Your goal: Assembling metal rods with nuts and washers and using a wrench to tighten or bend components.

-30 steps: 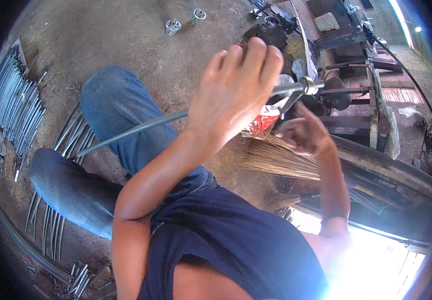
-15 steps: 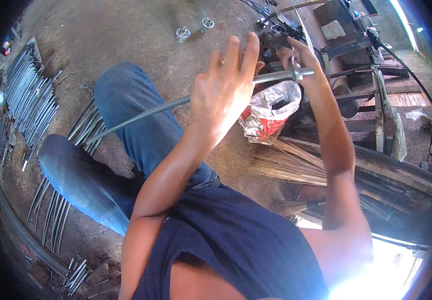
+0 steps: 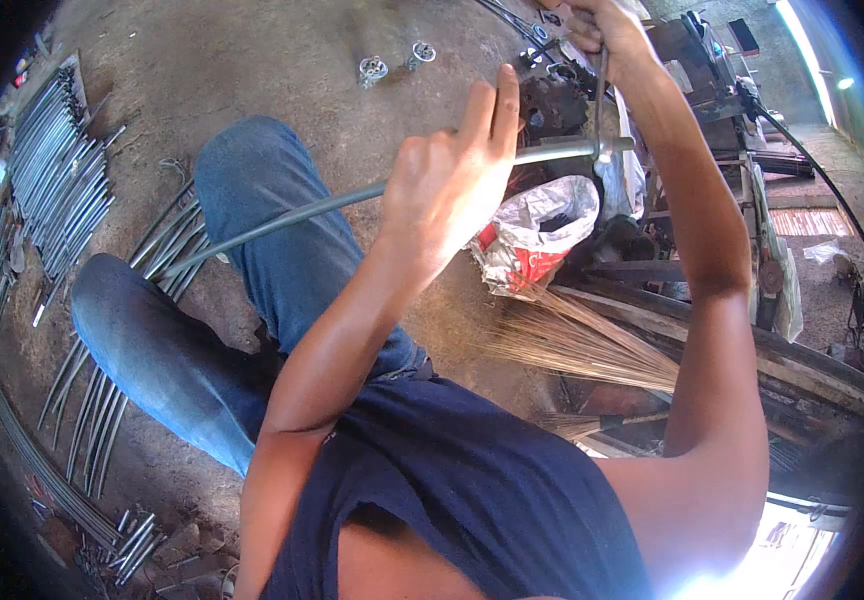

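Head view: red-and-white bag near metal rod, print unclear.

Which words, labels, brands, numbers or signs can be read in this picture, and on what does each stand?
None can be read with certainty.
Sack: pale marks on its red part, too creased and blurred to read.
Shirt: a tiny pale mark, too small to read.
Rod: no lettering shows.

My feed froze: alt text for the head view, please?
A person's left hand lies over a long metal rod slanting across their jeans, while the right hand grips a metal tool meeting the rod near its right end. An open red-and-white sack stands nearby.
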`<state>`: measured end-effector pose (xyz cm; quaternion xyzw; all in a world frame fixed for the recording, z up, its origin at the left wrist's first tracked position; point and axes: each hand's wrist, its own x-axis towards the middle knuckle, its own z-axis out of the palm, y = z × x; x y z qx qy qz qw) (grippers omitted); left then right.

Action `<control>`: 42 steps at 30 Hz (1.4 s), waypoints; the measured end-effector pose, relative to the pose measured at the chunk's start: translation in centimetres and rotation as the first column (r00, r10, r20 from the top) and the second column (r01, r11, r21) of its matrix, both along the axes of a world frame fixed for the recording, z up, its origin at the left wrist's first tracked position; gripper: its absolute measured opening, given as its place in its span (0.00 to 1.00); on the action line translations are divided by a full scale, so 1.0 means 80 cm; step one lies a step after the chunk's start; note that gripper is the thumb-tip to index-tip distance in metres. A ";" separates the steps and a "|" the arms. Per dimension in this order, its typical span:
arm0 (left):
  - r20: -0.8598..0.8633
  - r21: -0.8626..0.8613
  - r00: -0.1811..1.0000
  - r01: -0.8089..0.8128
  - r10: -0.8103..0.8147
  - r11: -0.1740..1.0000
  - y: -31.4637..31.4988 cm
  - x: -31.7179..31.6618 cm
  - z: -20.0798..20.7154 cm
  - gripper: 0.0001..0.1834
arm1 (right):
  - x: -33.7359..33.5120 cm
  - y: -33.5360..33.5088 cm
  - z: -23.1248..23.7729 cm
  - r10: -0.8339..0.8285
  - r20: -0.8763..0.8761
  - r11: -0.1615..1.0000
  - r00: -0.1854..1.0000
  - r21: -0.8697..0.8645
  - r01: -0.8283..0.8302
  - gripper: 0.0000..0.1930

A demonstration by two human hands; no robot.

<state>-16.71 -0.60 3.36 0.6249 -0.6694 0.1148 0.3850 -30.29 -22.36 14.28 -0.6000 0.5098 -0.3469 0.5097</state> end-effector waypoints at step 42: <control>-0.030 0.272 0.932 0.354 -0.360 0.895 -0.011 0.037 0.013 0.09 | -0.143 0.311 0.084 0.328 -0.526 0.877 0.785 0.478 -0.047 0.15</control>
